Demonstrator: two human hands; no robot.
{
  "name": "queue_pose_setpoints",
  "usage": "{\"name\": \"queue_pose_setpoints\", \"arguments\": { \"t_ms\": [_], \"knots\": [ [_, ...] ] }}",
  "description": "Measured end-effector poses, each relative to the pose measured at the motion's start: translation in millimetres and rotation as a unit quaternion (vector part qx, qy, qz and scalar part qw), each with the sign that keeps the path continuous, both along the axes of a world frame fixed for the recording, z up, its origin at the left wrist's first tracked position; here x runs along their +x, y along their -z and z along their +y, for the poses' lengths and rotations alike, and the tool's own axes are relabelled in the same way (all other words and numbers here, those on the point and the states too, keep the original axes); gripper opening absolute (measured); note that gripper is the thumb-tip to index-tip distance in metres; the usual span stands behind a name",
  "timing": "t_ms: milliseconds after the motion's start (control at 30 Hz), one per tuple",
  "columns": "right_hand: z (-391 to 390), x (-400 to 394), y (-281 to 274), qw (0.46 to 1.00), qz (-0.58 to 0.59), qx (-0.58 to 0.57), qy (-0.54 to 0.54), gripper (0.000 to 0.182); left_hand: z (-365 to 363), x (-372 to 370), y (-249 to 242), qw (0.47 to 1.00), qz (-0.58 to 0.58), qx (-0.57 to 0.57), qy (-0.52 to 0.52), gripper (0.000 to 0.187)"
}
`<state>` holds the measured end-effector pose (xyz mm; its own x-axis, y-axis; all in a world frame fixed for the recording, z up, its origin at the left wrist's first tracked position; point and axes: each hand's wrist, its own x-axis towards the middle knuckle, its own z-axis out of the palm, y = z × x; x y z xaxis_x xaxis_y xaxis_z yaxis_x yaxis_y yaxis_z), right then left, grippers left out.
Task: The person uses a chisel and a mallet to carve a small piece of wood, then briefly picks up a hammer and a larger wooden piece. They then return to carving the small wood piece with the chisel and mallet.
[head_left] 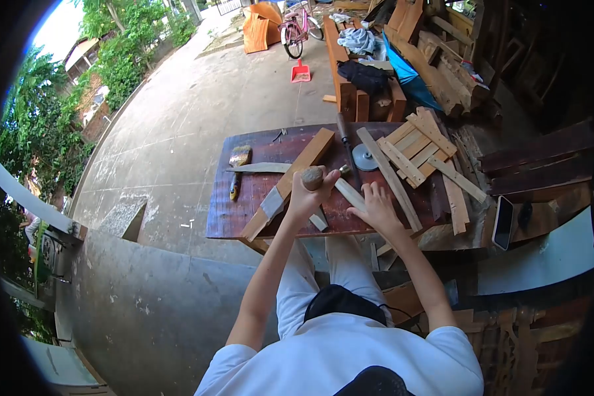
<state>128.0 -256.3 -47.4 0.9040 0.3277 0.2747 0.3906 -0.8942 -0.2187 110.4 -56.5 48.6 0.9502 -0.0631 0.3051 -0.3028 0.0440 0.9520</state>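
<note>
My left hand [307,201] is closed around a tool with a thick, rounded wooden end [312,177] facing up; its working part is hidden by the fist. My right hand [377,210] rests with fingers spread over a pale wood strip [348,193], its thumb near the strip's lower end. Under my left wrist a squared wooden beam [307,158] lies diagonally across the dark red table [244,221]. A pale curved piece [261,167] stretches left from the beam. Below the left hand shows the end of another pale stick [318,220].
A paintbrush [239,165] lies at the table's left. Beyond my hands are a long dark-handled tool [342,129] and a grey disc [364,158]. A slat panel [416,148] and a long batten [393,185] lie right. A phone [502,221] and a red dustpan [300,71] are farther off.
</note>
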Motion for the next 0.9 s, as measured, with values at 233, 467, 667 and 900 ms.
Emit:
{"name": "queue_pose_setpoints", "arguments": {
  "t_ms": [233, 467, 667, 900],
  "knots": [
    [21, 25, 34, 0.999, 0.002, 0.039, -0.018, 0.041, -3, 6, 0, 0.999, 0.004, -0.03, 0.028, 0.038],
    [-8, 0, -139, 0.862, 0.217, 0.447, -0.105, 0.033, 13, 6, 11, 0.997, -0.04, -0.046, 0.044, 0.035],
    [-6, -54, -248, 0.825, 0.024, 0.519, -0.219, 0.043, 15, 2, 2, 0.994, -0.096, -0.043, 0.04, 0.04],
    [13, -87, -212, 0.842, 0.388, 0.357, -0.116, 0.052, 21, -6, 5, 0.994, -0.092, -0.053, 0.019, 0.037]
  ]
}}
